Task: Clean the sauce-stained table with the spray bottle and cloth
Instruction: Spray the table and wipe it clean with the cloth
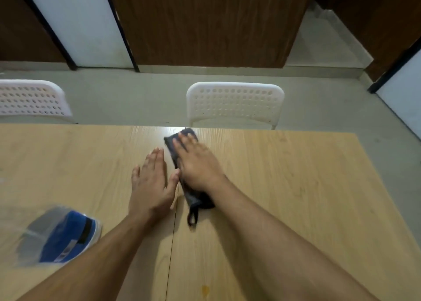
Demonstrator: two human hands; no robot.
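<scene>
The right hand (196, 164) is laid flat on the dark cloth (193, 196), fingers straight and spread, pressing it against the table (296, 187) rather than gripping it; nothing is curled round the fabric as far as can be seen. The cloth is folded into a long strip whose long axis runs from the far edge of the table, beside the white chair (234, 102), back toward the near edge, slanting slightly; a small loop (192, 217) trails from its nearer end. The left hand (152, 182) is rested open on the bare wood just beside the cloth, its thumb close to or touching the strip's edge, and nothing is held by it. A yellowish sauce stain (205, 290) is seen at the near edge, close to the seam (173, 232) between the two tabletop boards, well apart from the cloth and lying straight back along the strip's own axis; it is judged that the wipe must be drawn toward the near edge, and that the right hand, already on the cloth, is the better placed for it. The spray bottle (59, 237) lies near the left edge, nearer the left forearm, blurred so that its nozzle cannot be made out. The middle of the cloth is hidden under the palm; the stain is partly cut off by the frame's bottom; whether other stains remain cannot be told.
</scene>
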